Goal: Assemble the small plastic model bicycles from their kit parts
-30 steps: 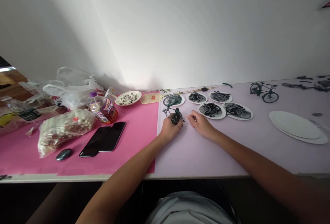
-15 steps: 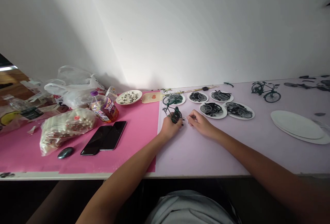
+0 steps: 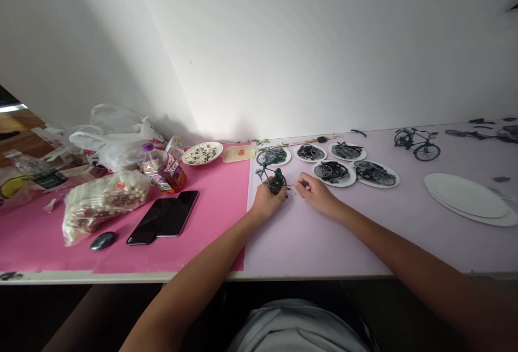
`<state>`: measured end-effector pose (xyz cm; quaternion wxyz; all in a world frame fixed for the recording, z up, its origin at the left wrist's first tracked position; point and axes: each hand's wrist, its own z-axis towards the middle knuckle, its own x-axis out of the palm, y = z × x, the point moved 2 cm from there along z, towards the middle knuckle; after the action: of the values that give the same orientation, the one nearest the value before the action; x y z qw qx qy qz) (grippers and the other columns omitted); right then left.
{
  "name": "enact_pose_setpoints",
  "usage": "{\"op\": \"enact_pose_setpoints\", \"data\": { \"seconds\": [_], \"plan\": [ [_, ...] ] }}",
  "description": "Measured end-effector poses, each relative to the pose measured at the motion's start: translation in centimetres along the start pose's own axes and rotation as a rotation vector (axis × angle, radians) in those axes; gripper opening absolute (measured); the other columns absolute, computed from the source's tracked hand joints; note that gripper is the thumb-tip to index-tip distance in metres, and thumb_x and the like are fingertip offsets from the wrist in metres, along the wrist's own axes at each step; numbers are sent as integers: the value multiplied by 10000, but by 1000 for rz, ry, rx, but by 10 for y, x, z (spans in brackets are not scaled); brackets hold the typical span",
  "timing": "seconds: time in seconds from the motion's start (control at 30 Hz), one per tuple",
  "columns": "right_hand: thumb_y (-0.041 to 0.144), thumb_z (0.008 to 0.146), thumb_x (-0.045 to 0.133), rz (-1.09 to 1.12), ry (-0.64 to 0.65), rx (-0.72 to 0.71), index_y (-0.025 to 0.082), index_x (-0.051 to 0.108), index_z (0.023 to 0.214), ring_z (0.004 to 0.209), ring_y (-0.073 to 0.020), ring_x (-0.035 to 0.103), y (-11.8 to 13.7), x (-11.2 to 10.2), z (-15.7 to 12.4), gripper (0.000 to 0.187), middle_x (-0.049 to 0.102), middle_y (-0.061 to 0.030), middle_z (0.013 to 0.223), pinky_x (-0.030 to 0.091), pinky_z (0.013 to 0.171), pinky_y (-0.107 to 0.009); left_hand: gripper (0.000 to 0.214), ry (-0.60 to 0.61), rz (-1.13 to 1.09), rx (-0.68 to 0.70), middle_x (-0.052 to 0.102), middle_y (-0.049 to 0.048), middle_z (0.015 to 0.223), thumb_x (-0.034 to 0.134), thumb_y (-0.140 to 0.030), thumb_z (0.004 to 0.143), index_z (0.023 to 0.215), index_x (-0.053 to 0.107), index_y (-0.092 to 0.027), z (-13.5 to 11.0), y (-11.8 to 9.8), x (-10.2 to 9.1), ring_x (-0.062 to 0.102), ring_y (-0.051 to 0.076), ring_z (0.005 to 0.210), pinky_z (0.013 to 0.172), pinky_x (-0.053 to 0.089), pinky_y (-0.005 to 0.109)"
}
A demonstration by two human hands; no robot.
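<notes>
My left hand [image 3: 265,201] is closed round a small dark green model bicycle [image 3: 275,179] standing on the pale lilac table [image 3: 364,233]. My right hand [image 3: 318,193] rests just to the right of it, fingers pinched on something too small to make out, close to the model's rear. Behind both hands lie several white plates [image 3: 334,173] of black and green bicycle parts.
A finished model bicycle [image 3: 416,144] stands at the back right, with stacked white plates [image 3: 465,198] nearer. On the pink mat [image 3: 210,217] at left lie two phones [image 3: 164,222], a bagged packet [image 3: 103,198], a drink bottle [image 3: 164,171], a bowl [image 3: 201,153] and plastic bags [image 3: 115,136].
My right hand has edged slightly left toward the model. The left hand and the bicycle have barely moved.
</notes>
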<state>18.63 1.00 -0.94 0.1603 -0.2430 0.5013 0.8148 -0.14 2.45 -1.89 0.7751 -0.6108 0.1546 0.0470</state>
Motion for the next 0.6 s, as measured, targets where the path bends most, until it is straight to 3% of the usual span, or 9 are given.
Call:
{"op": "enact_pose_setpoints", "data": {
  "seconds": [0.37,0.6],
  "plan": [
    [444,1004,489,22,-18,19,243,354,713,552,-133,403,3,0,0,379,437,57,600,317,560,-282,170,1,10,27,668,5,710,726,-299,845,870,600,-188,-4,-4,1,612,135,613,595,453,233],
    [454,984,497,15,-112,26,234,350,674,593,-138,350,7,-7,0,408,350,39,613,278,555,-289,200,-72,13,11,700,26,757,736,-329,829,904,636,-172,-5,-9,1,603,141,628,585,445,237]
  ]
}}
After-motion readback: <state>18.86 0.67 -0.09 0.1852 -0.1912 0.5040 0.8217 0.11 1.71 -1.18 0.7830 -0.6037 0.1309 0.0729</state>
